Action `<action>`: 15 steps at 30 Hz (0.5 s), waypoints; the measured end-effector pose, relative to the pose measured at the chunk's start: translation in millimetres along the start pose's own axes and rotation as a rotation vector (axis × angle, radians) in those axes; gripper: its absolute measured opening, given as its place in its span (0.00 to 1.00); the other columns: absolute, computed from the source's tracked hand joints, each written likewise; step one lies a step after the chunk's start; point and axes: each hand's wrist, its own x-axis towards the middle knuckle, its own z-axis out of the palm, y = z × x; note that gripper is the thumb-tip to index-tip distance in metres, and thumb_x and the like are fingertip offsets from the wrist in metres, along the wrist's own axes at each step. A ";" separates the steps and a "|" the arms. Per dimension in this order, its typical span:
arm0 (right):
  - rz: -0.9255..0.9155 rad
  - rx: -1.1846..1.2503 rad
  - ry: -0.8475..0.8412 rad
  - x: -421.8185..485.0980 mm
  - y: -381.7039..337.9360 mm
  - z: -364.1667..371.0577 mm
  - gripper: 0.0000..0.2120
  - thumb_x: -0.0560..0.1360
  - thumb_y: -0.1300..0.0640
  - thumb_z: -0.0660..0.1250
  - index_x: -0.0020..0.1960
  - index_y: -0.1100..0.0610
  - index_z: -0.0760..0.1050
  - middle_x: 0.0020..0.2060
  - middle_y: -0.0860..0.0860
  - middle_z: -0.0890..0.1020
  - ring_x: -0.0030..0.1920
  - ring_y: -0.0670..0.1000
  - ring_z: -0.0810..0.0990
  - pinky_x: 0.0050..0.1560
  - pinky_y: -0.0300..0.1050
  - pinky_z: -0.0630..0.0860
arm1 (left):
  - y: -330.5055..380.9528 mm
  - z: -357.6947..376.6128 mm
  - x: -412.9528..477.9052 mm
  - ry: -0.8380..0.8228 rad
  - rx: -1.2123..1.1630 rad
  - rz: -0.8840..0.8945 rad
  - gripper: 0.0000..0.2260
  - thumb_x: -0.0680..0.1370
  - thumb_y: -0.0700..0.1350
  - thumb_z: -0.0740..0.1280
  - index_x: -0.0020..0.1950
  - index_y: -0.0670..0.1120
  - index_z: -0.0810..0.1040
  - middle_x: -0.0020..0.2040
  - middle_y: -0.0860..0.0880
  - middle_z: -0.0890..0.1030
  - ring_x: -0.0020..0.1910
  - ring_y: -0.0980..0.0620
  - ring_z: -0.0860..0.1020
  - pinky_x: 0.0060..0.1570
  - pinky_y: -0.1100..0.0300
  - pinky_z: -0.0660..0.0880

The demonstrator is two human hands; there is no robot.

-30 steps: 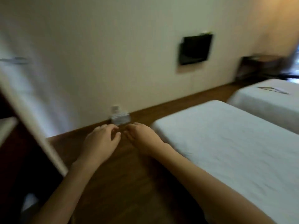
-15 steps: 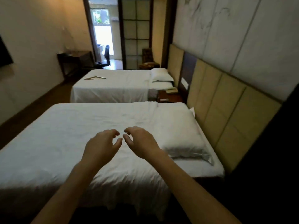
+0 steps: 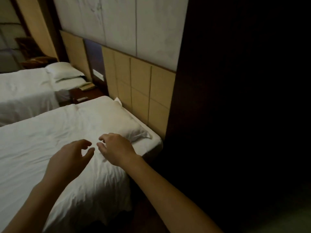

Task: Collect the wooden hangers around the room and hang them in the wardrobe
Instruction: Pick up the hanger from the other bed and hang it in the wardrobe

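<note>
My left hand (image 3: pixel 70 158) and my right hand (image 3: pixel 117 148) hover side by side over the near white bed (image 3: pixel 50 132), fingers spread and curled, with nothing in them. No wooden hanger shows in the head view at this moment. A tall dark wooden panel (image 3: pixel 235 98), possibly the wardrobe's side, fills the right half of the view; its inside is hidden.
A pillow (image 3: pixel 131 130) lies at the near bed's head, against the tan padded headboard (image 3: pixel 143 91). A second white bed (image 3: pixel 21 91) with a pillow stands behind, and a dark nightstand (image 3: pixel 84 96) sits between the two beds.
The view has swung right, from the far wall across both beds to the headboard and dark panel. The hanger on the far bed has left the view. Both hands stay empty and close together.
</note>
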 end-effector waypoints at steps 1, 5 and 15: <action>0.027 -0.007 0.008 -6.0 2.0 1.3 0.18 0.79 0.50 0.57 0.63 0.59 0.74 0.58 0.58 0.80 0.56 0.57 0.78 0.55 0.56 0.77 | 1.6 3.9 -1.1 -0.016 -0.014 0.022 0.15 0.77 0.53 0.65 0.60 0.49 0.78 0.56 0.48 0.82 0.54 0.46 0.79 0.46 0.54 0.73; 0.106 -0.032 0.026 -20.8 -2.1 3.9 0.18 0.79 0.51 0.56 0.63 0.59 0.74 0.57 0.58 0.80 0.56 0.57 0.78 0.55 0.56 0.77 | -0.3 14.2 -7.7 -0.055 -0.016 0.103 0.14 0.77 0.52 0.65 0.59 0.49 0.79 0.55 0.49 0.83 0.53 0.46 0.80 0.44 0.54 0.72; 0.396 -0.057 0.147 -72.4 25.3 0.9 0.15 0.79 0.53 0.56 0.58 0.60 0.76 0.56 0.59 0.80 0.55 0.60 0.78 0.53 0.52 0.75 | 38.3 59.0 -11.4 -0.202 0.001 0.493 0.11 0.77 0.52 0.64 0.56 0.50 0.81 0.53 0.49 0.84 0.51 0.47 0.81 0.39 0.58 0.70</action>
